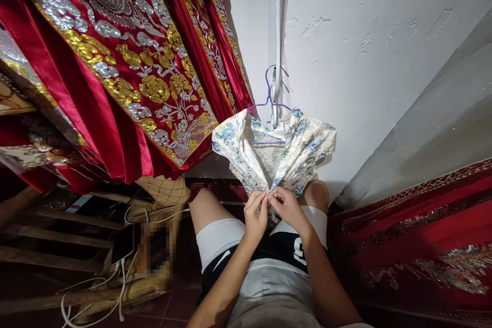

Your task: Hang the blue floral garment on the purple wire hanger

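big red gold robes [115,72] hang close beside. left hand [256,215], right hand [286,206] pinch shut on flowery dress [277,156], purple hanger [270,100].

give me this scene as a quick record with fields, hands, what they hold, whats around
left hand: pinching the front edge of the floral garment, fingers closed
right hand: pinching the facing edge, fingertips meeting the left hand's
garment: white with blue flowers, on a purple wire hanger, front open
hanger: hooked on a white strip on the wall
left side: red robes with gold and silver embroidery
lower left: white cables, wooden frame
posture: seated, knees under the garment
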A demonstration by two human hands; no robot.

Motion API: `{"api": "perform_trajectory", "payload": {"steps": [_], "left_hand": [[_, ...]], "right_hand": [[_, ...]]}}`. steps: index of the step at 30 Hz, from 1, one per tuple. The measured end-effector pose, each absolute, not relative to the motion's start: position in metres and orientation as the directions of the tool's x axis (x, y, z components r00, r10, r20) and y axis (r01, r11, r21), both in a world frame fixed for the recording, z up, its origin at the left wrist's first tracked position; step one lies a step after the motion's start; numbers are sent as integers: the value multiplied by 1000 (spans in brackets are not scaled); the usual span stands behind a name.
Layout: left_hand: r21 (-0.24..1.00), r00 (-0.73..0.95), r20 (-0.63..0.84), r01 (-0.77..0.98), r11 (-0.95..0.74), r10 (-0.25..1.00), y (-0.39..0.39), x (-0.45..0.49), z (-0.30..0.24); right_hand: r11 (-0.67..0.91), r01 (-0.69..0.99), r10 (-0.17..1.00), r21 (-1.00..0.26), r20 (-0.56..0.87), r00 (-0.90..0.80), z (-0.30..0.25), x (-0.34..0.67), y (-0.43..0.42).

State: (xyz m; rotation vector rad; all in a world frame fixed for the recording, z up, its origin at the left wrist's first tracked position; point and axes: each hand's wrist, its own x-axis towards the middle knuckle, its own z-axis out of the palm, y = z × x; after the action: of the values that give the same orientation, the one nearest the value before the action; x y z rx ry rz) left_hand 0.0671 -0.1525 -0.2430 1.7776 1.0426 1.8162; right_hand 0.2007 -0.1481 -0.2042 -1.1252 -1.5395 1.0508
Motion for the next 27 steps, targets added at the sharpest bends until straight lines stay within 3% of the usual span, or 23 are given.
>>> {"api": "perform_trajectory", "payload": {"steps": [6,12,27], "left_hand": [[725,-130,680,270,-634,722,-152,67,-242],[759,-75,624,292,-582,777,-154,70,-241],[756,145,515,389,-527,845,-146,67,-266]], "right_hand": [[70,-31,980,-997,75,-185,-195,201,-149],[-72,-252,997,-965,-62,-48,-176,199,-148],[356,-358,927,-863,275,256,-55,196,-81]]}}
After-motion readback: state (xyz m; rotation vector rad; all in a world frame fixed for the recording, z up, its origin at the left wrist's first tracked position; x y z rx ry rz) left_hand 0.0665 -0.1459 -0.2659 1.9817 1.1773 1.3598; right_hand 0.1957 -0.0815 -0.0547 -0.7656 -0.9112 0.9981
